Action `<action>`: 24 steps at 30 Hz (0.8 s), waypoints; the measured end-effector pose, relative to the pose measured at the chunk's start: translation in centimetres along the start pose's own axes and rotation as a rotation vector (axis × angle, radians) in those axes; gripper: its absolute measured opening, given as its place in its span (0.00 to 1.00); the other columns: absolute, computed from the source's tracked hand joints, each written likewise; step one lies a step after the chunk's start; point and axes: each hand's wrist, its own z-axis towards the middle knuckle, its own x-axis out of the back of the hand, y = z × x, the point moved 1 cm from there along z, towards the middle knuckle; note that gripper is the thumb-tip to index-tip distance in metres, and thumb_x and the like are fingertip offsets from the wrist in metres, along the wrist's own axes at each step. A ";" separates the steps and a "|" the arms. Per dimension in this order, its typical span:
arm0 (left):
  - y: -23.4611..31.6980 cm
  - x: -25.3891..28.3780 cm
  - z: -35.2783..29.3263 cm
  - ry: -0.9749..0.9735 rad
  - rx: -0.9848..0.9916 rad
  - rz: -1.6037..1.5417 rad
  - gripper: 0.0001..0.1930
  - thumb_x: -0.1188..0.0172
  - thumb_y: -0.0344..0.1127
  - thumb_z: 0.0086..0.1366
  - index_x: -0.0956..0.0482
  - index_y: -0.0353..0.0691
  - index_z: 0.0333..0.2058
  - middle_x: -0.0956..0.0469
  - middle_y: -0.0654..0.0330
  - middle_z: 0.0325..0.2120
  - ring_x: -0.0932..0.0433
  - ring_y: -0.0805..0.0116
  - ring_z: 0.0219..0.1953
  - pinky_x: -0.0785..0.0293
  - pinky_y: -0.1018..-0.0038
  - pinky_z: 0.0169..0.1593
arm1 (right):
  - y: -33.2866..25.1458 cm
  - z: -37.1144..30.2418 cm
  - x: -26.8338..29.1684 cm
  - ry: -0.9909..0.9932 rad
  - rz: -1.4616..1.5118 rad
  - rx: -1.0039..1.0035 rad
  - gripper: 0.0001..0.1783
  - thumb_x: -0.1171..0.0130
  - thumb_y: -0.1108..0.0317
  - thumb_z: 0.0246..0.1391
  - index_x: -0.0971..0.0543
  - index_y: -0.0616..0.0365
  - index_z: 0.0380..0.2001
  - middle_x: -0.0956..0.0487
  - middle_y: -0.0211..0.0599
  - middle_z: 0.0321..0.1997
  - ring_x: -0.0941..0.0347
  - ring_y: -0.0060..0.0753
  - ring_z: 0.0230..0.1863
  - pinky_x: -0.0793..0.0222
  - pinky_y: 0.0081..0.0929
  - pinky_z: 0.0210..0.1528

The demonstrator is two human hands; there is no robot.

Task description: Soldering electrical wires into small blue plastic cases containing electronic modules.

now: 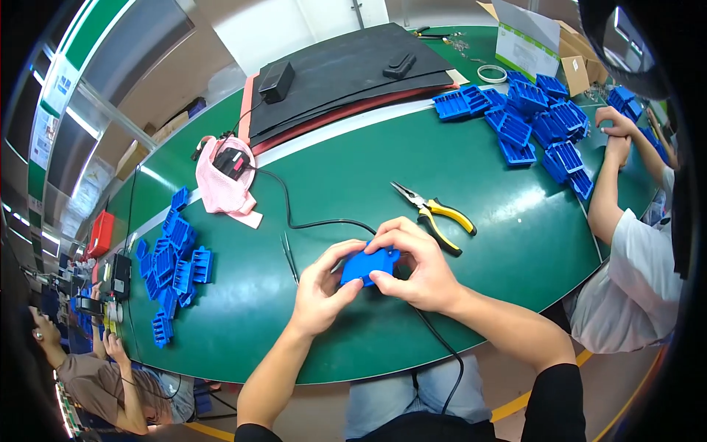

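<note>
Between my two hands, above the near middle of the green table, is a blue plastic case point(372, 266) with its smooth side up. My left hand point(322, 286) grips its left edge, thumb on the near side. On the right edge, my right hand point(420, 269) closes with its thumb near the front corner and its fingers over the far edge. Tweezers point(289, 258) lie just left of my left hand. Beyond my right hand rest long-nose pliers point(434, 214) with yellow and black handles. A black cable point(324, 222) passes behind and under my hands.
Blue slotted cases lie heaped at left point(173, 258) and far right point(534, 110). A pink cloth point(221, 184) lies at the far left, near black foam sheets point(331, 81) bearing a black adapter point(277, 81). Co-workers sit at right point(626, 272) and left point(96, 383). An opened carton point(526, 44) stands at back right.
</note>
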 end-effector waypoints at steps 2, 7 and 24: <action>0.0 -0.1 0.0 0.002 0.000 0.002 0.26 0.39 0.25 0.58 0.30 0.31 0.56 0.32 0.53 0.55 0.32 0.61 0.58 0.33 0.65 0.60 | -0.1 0.0 0.0 0.003 -0.004 0.000 0.17 0.34 0.70 0.45 0.22 0.60 0.41 0.32 0.36 0.47 0.30 0.24 0.45 0.25 0.20 0.40; 0.0 -0.1 -0.1 0.012 -0.029 -0.001 0.26 0.38 0.24 0.56 0.30 0.29 0.55 0.32 0.51 0.55 0.32 0.60 0.58 0.35 0.64 0.62 | -0.4 -0.1 -0.2 -0.005 -0.019 0.010 0.17 0.34 0.70 0.45 0.22 0.60 0.41 0.33 0.36 0.47 0.30 0.25 0.45 0.24 0.21 0.41; -1.0 -0.5 -0.2 0.099 -0.062 0.098 0.27 0.34 0.29 0.56 0.30 0.32 0.54 0.30 0.53 0.52 0.30 0.62 0.55 0.31 0.68 0.58 | 0.2 0.3 -0.2 0.020 -0.097 0.076 0.17 0.36 0.66 0.47 0.24 0.59 0.41 0.31 0.40 0.47 0.29 0.35 0.49 0.25 0.27 0.41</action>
